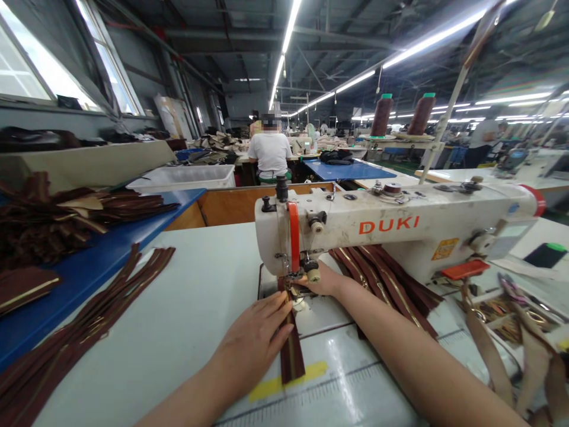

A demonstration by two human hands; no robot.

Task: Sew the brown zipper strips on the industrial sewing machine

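A white sewing machine (338, 228) stands over the pale table, its needle area above a brown strip with a zipper (291, 350). My left hand (253, 329) lies on that strip just in front of the presser foot, fingers stretched forward and flat. My right hand (322, 280) reaches behind the machine head, close to the needle area; its fingertips are hidden by the machine parts. More brown zipper strips (386, 281) lie under the machine arm, beyond my right forearm. The near end of the strip crosses yellow tape (315, 370) on the table.
Brown zipper strips (95, 320) lie at the left, beside a blue table (113, 252) with piled brown pieces. A tray of small parts (511, 320) and scissors (511, 287) sit at the right. Ahead, a person in white (271, 155) sits near a white bin (186, 177).
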